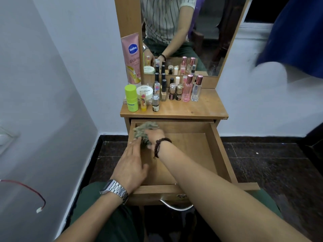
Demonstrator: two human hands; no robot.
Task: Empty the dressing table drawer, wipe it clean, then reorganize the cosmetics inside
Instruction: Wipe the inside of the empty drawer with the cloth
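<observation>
While the drawer (206, 151) stands pulled out and bare of cosmetics, wiping is the step in hand, by the look of it.

Cloth: grey-green rag (142, 131), bunched, at the drawer's far-left corner, on the floor panel. Looks soft, light, floppy; likely best gripped as a wad w/ whole palm, since an edge would trail.

Right hand (154, 134): fingers curled down round the rag, pressing it onto the wood; beaded bracelet (160, 145) at the wrist. Blurred, so exact finger lie is unclear.

Left hand (132, 165): fingers straight, holding nothing, lying at the drawer's left wall near the front, fingertips just beside the rag. Seems to brace. Metal watch (114, 189) on the wrist.

Drawer: stiff wood, metal handle (176, 206) at front; prob. slides if pushed hard, hence the brace.

Cosmetics: all up on the tabletop (197, 109) behind the drawer, crowded to its left and middle. Glass perfume bottles (192, 89) look fragile, tippy; take by the body, not the cap. Green stick (131, 98) and white jar (145, 93) look light, sturdy plastic. Pink Vaseline tube (132, 58) leans on the mirror frame; soft, squeezable.

Risk: knocking tall bottles when reaching over.
</observation>
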